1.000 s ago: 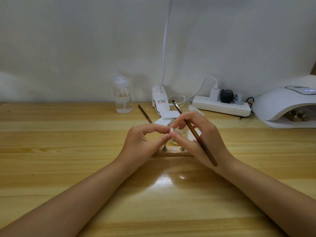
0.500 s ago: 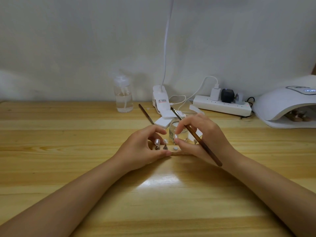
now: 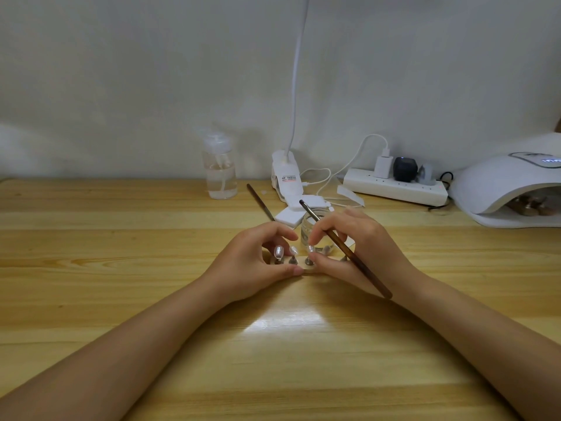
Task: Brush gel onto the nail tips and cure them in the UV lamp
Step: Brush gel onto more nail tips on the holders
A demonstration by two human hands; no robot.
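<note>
A small wooden holder (image 3: 307, 269) lies on the table at the centre, with three clear nail tips (image 3: 278, 251) standing on pegs in it. My left hand (image 3: 258, 265) curls around the holder's left end, thumb along its front edge. My right hand (image 3: 361, 250) grips a brown brush (image 3: 361, 265) slanted across its fingers, bristle end up to the left. Its index finger and thumb also pinch the rightmost nail tip (image 3: 309, 249) on its peg. A glass gel jar (image 3: 308, 224) stands just behind the holder. The white UV lamp (image 3: 504, 186) sits at the far right, with pieces inside its opening.
A second brush (image 3: 260, 205) lies behind my left hand. White pads (image 3: 290, 218), a clip lamp base (image 3: 287, 177) with its cable, a clear pump bottle (image 3: 220, 174) and a power strip (image 3: 394, 186) line the wall side of the wooden table (image 3: 121, 268).
Both hands came down from pinching a nail tip together above the holder. That tip now stands in the holder, and my left hand has settled around the holder.
</note>
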